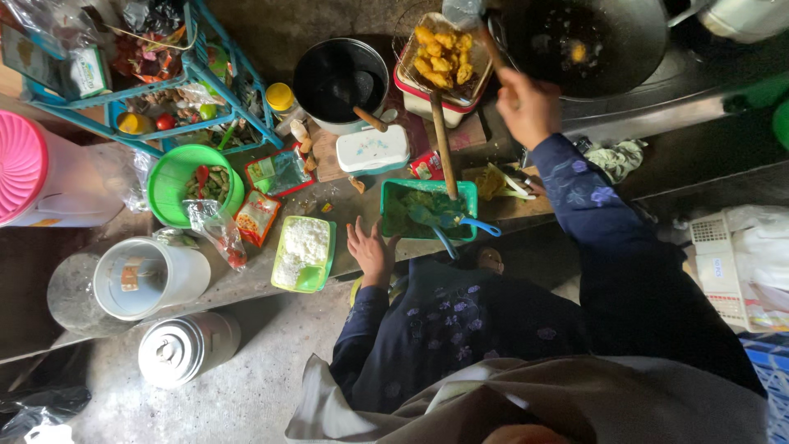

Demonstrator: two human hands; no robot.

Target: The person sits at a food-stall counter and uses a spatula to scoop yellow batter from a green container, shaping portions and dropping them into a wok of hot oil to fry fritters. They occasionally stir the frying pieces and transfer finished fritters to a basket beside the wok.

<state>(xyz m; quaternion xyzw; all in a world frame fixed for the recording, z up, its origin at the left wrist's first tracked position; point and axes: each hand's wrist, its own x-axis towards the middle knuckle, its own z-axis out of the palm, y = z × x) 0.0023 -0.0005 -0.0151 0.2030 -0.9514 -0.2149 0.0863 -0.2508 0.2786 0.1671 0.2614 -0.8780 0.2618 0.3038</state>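
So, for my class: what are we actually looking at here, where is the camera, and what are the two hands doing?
There is one picture, from a camera worn on a person's head, looking straight down. No machine: just two bare hands in dark flowered sleeves. The right hand holds a wooden handle reaching into a dark wok where something fries. The left hand rests flat on the grey counter, beside a green tub of leafy mix. Nearby sit a tray of white rice, a basket of golden fried pieces and a black pot.
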